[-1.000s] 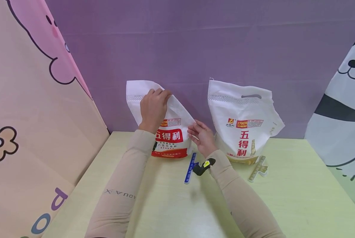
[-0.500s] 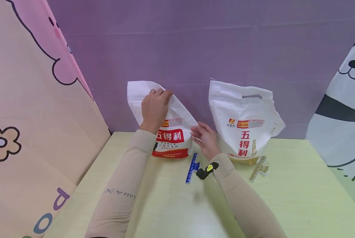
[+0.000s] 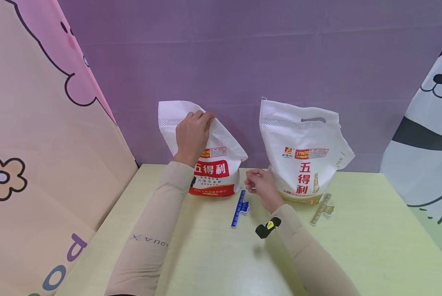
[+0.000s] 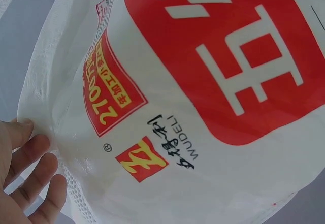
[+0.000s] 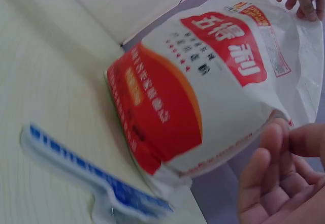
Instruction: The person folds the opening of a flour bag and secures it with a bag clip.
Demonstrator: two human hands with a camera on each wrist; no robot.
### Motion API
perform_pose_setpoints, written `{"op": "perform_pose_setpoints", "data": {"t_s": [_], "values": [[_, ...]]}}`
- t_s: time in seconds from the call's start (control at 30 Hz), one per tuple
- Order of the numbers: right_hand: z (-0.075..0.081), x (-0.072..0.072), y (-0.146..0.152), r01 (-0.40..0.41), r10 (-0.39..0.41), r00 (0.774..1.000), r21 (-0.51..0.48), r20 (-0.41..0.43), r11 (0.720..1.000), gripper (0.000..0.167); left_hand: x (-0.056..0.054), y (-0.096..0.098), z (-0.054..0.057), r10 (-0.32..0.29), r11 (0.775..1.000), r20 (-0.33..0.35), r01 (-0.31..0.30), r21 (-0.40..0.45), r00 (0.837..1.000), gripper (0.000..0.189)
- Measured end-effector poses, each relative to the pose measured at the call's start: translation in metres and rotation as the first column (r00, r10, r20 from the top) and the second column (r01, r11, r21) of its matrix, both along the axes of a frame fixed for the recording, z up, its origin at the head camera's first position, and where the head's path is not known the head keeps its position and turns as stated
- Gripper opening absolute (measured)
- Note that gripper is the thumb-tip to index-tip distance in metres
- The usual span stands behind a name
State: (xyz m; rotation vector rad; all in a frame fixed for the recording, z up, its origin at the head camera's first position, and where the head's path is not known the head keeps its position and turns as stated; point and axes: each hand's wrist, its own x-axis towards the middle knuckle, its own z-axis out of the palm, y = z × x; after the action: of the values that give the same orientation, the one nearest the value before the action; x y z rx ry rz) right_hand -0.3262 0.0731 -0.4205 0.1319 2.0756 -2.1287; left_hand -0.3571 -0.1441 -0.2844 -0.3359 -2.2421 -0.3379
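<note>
My left hand pinches the slanted, folded top of a white flour bag with red print. In the left wrist view, the thumb and fingers hold the cloth near its perforated band. My right hand hovers between two flour bags, its fingers loosely bent and nothing in them. The right wrist view has that hand in front of the red-printed bag's side corner. On the table just below it lies a blue clip, seen also as a long blue-and-white clip.
A second white flour bag, with a gold base and a handle slot, stands to the right. Beside its base lies a gold-brown clip. Behind the table hangs a purple cloth, with printed panels at both sides.
My right hand has let go of the bag's right corner and drawn back down and to the right. The left hand keeps its hold on the bag's top.
</note>
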Motion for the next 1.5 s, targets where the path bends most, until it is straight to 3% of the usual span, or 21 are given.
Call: {"op": "perform_pose_setpoints", "data": {"t_s": [0.17, 0.37, 0.6, 0.7, 0.93, 1.23, 1.5], "values": [[-0.01, 0.006, 0.009, -0.09, 0.098, 0.995, 0.247, -0.021, 0.965, 0.024, 0.001, -0.001, 0.0, 0.0, 1.0, 0.006, 0.0, 0.0, 1.0, 0.025], [-0.023, 0.013, 0.018, -0.138, 0.169, 0.985, 0.423, -0.037, 0.896, 0.017, 0.0, -0.001, 0.0, 0.001, 1.0, 0.01, 0.0, -0.009, 1.0, 0.025], [-0.042, 0.017, 0.023, -0.206, 0.254, 0.967, 0.597, 0.004, 0.775, 0.017, 0.001, 0.0, 0.002, -0.004, 1.0, 0.03, 0.004, -0.025, 1.0, 0.025], [-0.048, 0.019, 0.023, -0.226, 0.27, 0.963, 0.632, 0.028, 0.741, 0.017, 0.001, 0.0, 0.002, -0.006, 0.999, 0.038, 0.007, -0.033, 0.999, 0.025], [-0.053, 0.02, 0.021, -0.243, 0.276, 0.96, 0.649, 0.052, 0.721, 0.019, 0.001, -0.002, 0.001, -0.024, 0.998, 0.033, 0.026, -0.05, 0.999, 0.028], [-0.049, 0.022, 0.016, -0.226, 0.26, 0.964, 0.702, 0.06, 0.676, 0.026, 0.001, -0.004, 0.003, -0.03, 0.998, 0.043, 0.033, -0.061, 0.999, 0.03], [-0.052, 0.024, 0.016, -0.202, 0.251, 0.967, 0.699, 0.033, 0.686, 0.025, 0.004, -0.004, 0.004, -0.018, 0.997, 0.077, 0.023, -0.073, 0.997, 0.03]]}}
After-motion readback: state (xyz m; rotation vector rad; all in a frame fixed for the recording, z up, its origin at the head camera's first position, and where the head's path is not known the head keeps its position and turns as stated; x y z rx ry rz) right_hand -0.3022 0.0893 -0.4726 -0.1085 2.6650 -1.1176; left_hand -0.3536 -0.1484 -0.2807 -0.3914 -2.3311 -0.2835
